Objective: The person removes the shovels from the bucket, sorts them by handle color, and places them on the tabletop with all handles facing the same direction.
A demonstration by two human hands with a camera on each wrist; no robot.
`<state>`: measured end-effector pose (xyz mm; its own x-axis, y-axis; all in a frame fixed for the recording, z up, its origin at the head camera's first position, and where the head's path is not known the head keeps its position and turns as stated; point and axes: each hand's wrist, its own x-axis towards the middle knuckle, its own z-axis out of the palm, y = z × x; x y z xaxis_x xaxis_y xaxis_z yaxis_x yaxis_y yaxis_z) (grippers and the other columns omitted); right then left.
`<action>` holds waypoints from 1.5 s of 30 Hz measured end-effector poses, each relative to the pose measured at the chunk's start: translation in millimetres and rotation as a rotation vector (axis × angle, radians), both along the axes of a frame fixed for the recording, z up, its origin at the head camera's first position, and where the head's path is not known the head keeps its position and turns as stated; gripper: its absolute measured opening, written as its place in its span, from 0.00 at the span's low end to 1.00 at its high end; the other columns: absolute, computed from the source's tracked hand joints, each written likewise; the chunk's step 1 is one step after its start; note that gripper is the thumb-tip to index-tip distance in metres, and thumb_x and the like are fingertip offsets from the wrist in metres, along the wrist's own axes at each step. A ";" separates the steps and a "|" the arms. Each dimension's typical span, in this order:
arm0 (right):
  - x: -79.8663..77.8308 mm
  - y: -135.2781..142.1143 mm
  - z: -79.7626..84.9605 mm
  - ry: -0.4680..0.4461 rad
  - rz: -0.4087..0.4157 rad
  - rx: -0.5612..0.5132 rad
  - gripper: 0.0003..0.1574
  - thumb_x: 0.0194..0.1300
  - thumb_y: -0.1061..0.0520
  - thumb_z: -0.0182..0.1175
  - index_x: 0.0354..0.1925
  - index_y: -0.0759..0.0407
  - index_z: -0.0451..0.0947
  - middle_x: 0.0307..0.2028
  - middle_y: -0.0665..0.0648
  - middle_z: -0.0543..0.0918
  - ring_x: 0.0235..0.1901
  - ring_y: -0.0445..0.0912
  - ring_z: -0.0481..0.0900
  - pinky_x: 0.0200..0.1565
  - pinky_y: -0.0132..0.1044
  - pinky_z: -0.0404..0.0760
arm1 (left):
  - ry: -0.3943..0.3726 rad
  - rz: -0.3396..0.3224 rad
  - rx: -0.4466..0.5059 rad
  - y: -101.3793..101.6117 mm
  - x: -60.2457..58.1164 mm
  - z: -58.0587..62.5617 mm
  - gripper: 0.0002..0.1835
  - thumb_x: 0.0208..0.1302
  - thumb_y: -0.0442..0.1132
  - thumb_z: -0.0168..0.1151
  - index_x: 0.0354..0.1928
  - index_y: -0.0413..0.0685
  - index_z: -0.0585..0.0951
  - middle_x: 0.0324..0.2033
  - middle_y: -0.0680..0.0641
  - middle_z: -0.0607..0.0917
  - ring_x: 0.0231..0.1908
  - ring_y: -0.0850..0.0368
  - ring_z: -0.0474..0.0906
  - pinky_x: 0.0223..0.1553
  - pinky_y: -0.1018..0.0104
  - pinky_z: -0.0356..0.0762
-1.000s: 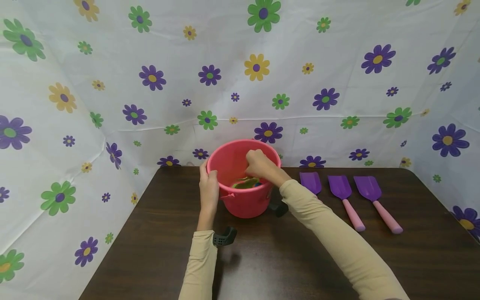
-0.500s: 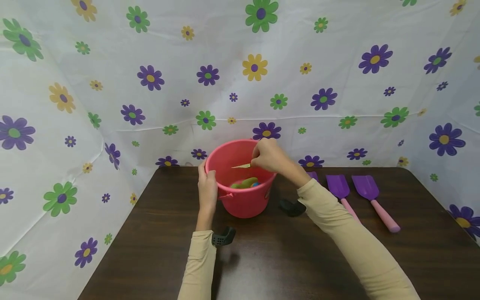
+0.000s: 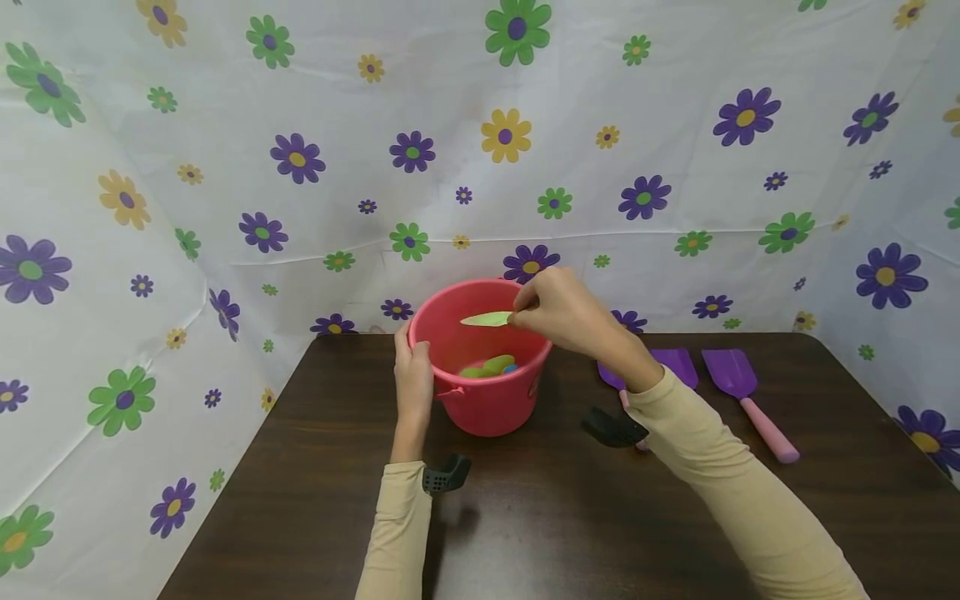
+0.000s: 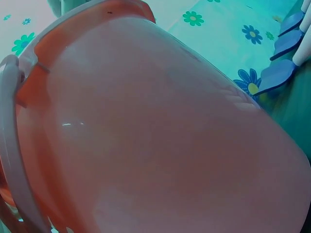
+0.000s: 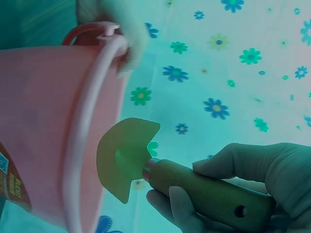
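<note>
A pink bucket (image 3: 491,408) stands on the dark wooden table, tilted slightly in view. My left hand (image 3: 414,379) grips its left rim, thumb over the near side. Above the opening, my right hand (image 3: 566,312) holds a small trowel (image 3: 487,319) with a pale green blade. The right wrist view shows its short wooden handle (image 5: 209,194), pierced by a hole, between thumb and fingers. Its blade (image 5: 124,160) is beside the bucket's rim there. Green pieces (image 3: 495,365) and a blue piece (image 3: 511,369) lie inside the bucket; their kind is unclear.
Several purple shovels with pink handles lie to the right; the rightmost shovel (image 3: 731,373) is in full view. Another shovel (image 3: 675,365) is partly behind my right arm. A flowered cloth (image 3: 450,167) hangs behind the dark table (image 3: 570,517).
My right hand has risen out of the bucket and moved right, bringing up the trowel. The left hand stays on the rim and the bucket has barely moved.
</note>
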<state>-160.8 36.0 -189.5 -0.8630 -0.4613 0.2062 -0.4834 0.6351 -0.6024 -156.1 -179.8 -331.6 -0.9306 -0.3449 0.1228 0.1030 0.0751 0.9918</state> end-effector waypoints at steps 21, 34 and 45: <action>43.7 43.6 21.1 0.105 -0.111 -0.118 0.11 0.65 0.65 0.67 0.45 0.67 0.90 0.39 0.61 0.90 0.33 0.49 0.85 0.34 0.36 0.81 | 0.004 -0.006 0.006 -1.5 -1.5 -2.3 0.30 0.75 0.38 0.45 0.78 0.47 0.61 0.74 0.42 0.69 0.66 0.41 0.70 0.67 0.41 0.71; 68.1 75.5 17.1 0.115 -0.245 -0.108 0.11 0.66 0.59 0.70 0.45 0.64 0.90 0.40 0.60 0.91 0.37 0.50 0.88 0.39 0.31 0.83 | -0.008 -0.021 0.019 -1.8 -0.7 -2.0 0.31 0.76 0.38 0.45 0.78 0.47 0.59 0.75 0.43 0.67 0.68 0.41 0.68 0.69 0.41 0.68; 79.6 103.7 3.1 0.141 -0.359 -0.085 0.14 0.67 0.60 0.69 0.48 0.66 0.89 0.44 0.65 0.90 0.38 0.54 0.88 0.34 0.20 0.75 | 0.000 -0.031 0.027 -1.8 -3.7 -3.3 0.31 0.75 0.37 0.45 0.78 0.47 0.59 0.74 0.42 0.68 0.67 0.39 0.68 0.68 0.40 0.69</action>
<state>-81.1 139.8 -186.4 -0.9267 -0.1114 0.3588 -0.3214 0.7297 -0.6035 -159.9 -181.6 -334.9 -0.9408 -0.3194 0.1137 0.1049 0.0447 0.9935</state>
